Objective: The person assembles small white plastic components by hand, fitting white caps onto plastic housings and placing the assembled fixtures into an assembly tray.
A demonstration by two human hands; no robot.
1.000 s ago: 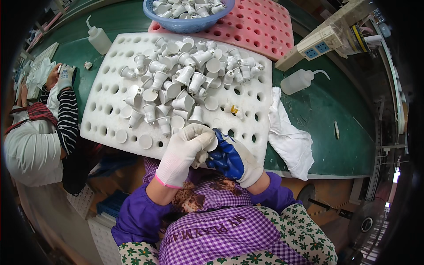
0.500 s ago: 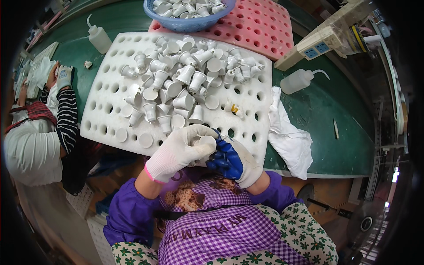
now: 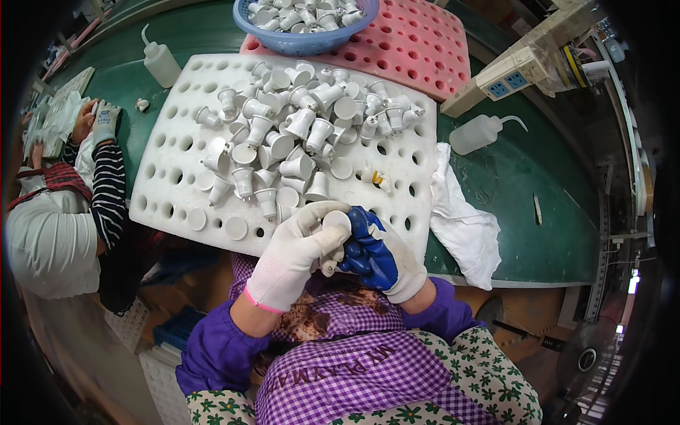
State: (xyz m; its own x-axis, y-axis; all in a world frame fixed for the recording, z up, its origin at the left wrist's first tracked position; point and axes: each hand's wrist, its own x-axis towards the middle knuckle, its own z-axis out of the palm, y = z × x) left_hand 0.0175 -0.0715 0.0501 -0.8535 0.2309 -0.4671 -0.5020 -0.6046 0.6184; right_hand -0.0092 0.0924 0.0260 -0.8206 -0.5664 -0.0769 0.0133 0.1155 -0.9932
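In front of my waist, close to the near edge of a white foam board [image 3: 159, 198], my two gloved hands meet around a white spotlight bulb [image 3: 338, 220]. My left hand [image 3: 287, 251], in a white glove with a pink cuff edge, is closed on it with the thumb beside its round flat face. The blue-coated fingers of my right hand [image 3: 379, 258] curl against the bulb's right side and hide part of it. Beyond the hands lies a heap of similar cup-shaped white bulbs [image 3: 299, 124], several showing short pins. Loose white discs [image 3: 236, 228] rest on the board's near left.
Behind the board stand a blue basket of bulbs [image 3: 301, 44] and a pink foam board [image 3: 425, 49]. Squeeze bottles [image 3: 161, 65] flank the board; a white cloth [image 3: 464, 219] lies right. A socket post [image 3: 510, 79] rises at right. A co-worker [image 3: 60, 234] sits left.
My left hand and forearm have shifted slightly right. The held bulb's face now shows more fully, turned upward between my hands. The heap looks unchanged.
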